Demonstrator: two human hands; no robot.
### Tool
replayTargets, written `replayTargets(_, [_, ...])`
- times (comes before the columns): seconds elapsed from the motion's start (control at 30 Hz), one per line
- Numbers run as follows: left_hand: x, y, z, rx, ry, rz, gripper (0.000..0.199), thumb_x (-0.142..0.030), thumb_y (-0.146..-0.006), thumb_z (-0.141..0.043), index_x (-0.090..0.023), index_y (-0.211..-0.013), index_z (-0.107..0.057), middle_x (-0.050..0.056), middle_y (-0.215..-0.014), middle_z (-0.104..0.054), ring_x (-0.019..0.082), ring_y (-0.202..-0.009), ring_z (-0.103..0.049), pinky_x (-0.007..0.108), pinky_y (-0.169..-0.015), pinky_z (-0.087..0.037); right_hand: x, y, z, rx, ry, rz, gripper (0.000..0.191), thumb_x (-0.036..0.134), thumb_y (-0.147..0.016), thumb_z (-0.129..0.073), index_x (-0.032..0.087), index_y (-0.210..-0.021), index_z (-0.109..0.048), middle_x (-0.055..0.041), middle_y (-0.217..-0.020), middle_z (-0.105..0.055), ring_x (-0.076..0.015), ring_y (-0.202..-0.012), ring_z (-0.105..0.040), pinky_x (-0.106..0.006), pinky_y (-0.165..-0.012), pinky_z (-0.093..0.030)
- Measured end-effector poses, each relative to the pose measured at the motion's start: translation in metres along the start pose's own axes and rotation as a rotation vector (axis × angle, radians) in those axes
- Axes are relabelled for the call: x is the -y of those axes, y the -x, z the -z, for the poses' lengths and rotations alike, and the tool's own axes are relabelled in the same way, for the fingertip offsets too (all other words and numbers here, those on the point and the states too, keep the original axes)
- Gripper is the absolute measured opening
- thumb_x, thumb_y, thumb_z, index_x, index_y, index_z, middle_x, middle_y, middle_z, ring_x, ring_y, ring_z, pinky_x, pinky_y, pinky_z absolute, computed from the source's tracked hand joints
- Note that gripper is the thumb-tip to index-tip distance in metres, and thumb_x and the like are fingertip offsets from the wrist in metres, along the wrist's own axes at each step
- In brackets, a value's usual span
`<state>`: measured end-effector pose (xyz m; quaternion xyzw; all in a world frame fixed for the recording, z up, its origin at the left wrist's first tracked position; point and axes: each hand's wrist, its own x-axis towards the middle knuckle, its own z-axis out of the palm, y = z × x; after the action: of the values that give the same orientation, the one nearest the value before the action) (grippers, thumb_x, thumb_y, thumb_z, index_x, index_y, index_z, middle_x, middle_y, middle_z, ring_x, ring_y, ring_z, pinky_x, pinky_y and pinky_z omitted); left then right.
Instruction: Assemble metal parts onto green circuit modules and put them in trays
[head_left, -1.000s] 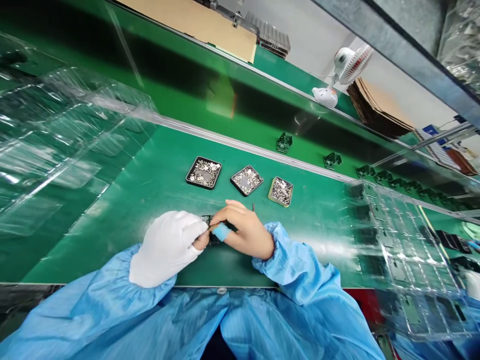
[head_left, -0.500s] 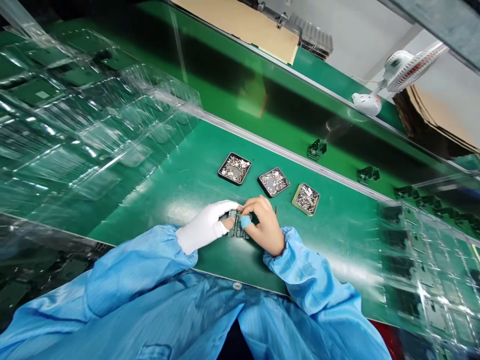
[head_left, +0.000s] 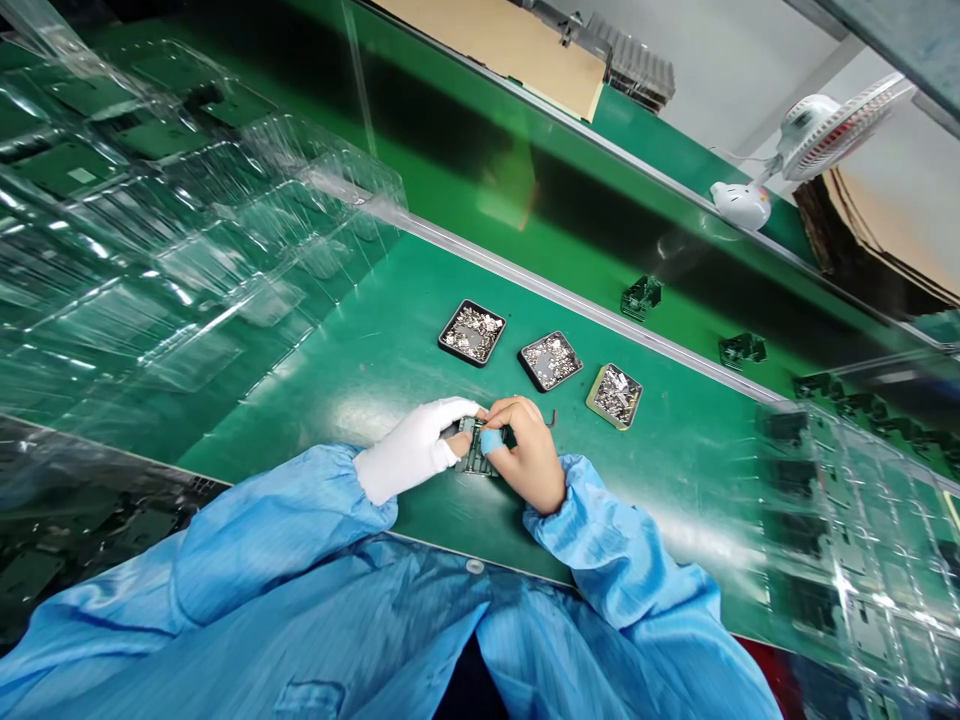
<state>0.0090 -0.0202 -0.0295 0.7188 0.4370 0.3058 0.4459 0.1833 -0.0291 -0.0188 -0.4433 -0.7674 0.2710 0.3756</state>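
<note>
A small dark part (head_left: pixel 477 447) is pinched flat on the green mat (head_left: pixel 360 360) between the gloved left hand (head_left: pixel 412 450) and the bare right hand (head_left: pixel 529 455), near-centre. Slipping is possible under uneven pressure; the nearest tray of metal bits (head_left: pixel 549 360) could be knocked.

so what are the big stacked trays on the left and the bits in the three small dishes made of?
Stacked trays: thin clear plastic, glossy; the green mat shows through and glare streaks the moulded pockets. Bits in the dishes: probably metal, silvery and glinting, too small to be sure.
</note>
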Motion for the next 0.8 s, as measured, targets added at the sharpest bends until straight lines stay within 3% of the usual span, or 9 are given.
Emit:
replayTargets(0.1, [-0.002,-0.001,-0.002,-0.023,0.033,0.062,0.028,-0.037,-0.084,-0.046,-0.017,-0.096,-0.060,0.006,-0.101,-0.067,0.021,-0.097,-0.061,0.034,-0.089,-0.048,0.000,0.000,0.001,0.030,-0.043,-0.028,0.008,0.014,-0.082,-0.050,0.022,-0.080,-0.050,-0.0046,-0.089,-0.059,-0.0186,-0.088,-0.057,-0.036,-0.082,-0.044])
replayTargets(0.23, [-0.002,-0.002,-0.008,-0.059,0.101,0.152,0.025,-0.037,-0.084,-0.045,-0.018,-0.098,-0.053,0.003,-0.090,-0.063,0.017,-0.085,-0.061,0.032,-0.079,-0.050,-0.007,0.004,-0.003,0.051,-0.339,-0.191,0.008,0.018,-0.083,-0.051,0.021,-0.091,-0.052,-0.0041,-0.095,-0.058,-0.0166,-0.090,-0.057,-0.034,-0.085,-0.045])
replayTargets(0.33, [-0.005,-0.004,-0.012,-0.107,0.064,0.113,0.022,-0.028,-0.079,-0.047,-0.018,-0.098,-0.047,0.002,-0.088,-0.058,0.016,-0.083,-0.058,0.030,-0.076,-0.049,-0.012,0.006,-0.009,0.039,-0.474,-0.278,0.011,0.018,-0.082,-0.049,0.021,-0.093,-0.051,-0.0024,-0.092,-0.057,-0.0153,-0.088,-0.056,-0.031,-0.083,-0.045])
replayTargets(0.43, [-0.009,-0.005,-0.014,-0.181,-0.169,0.040,0.023,-0.020,-0.072,-0.047,-0.018,-0.095,-0.048,0.005,-0.090,-0.058,0.020,-0.086,-0.057,0.037,-0.081,-0.048,-0.014,0.004,-0.010,0.041,-0.474,-0.285,0.011,0.019,-0.079,-0.052,0.021,-0.090,-0.051,-0.0014,-0.090,-0.056,-0.0152,-0.089,-0.056,-0.030,-0.084,-0.045])
replayTargets(0.53, [-0.009,-0.002,-0.009,-0.266,-0.251,-0.034,0.024,-0.020,-0.075,-0.047,-0.017,-0.098,-0.050,0.007,-0.095,-0.059,0.022,-0.093,-0.058,0.040,-0.087,-0.047,-0.017,0.004,-0.005,0.026,-0.501,-0.309,0.015,0.029,-0.083,-0.052,0.021,-0.095,-0.050,-0.0034,-0.095,-0.058,-0.0158,-0.091,-0.058,-0.032,-0.086,-0.047])
replayTargets(0.63, [-0.003,0.004,0.007,-0.366,-0.134,-0.021,0.027,-0.025,-0.080,-0.046,-0.018,-0.106,-0.049,0.006,-0.098,-0.062,0.019,-0.094,-0.061,0.036,-0.088,-0.049,-0.018,0.014,0.004,0.024,-0.413,-0.227,0.030,0.040,-0.087,-0.048,0.021,-0.111,-0.047,-0.0099,-0.113,-0.057,-0.0200,-0.109,-0.055,-0.038,-0.097,-0.043])
replayTargets(0.7, [0.003,0.006,0.021,-0.379,-0.112,0.023,0.027,-0.029,-0.081,-0.047,-0.018,-0.106,-0.050,0.006,-0.097,-0.065,0.019,-0.093,-0.063,0.035,-0.088,-0.049,-0.014,0.024,0.008,0.144,-0.230,-0.110,0.049,0.043,-0.082,-0.057,0.021,-0.123,-0.043,-0.0136,-0.126,-0.052,-0.0252,-0.121,-0.049,-0.048,-0.107,-0.033])
replayTargets(0.8, [0.013,0.006,0.035,-0.360,-0.145,0.072,0.026,-0.035,-0.080,-0.049,-0.020,-0.101,-0.054,0.005,-0.094,-0.069,0.020,-0.090,-0.066,0.034,-0.086,-0.051,-0.007,0.031,0.012,0.277,-0.014,-0.007,0.069,0.039,-0.072,-0.068,0.021,-0.132,-0.038,-0.0149,-0.129,-0.051,-0.0289,-0.122,-0.048,-0.055,-0.110,-0.024])
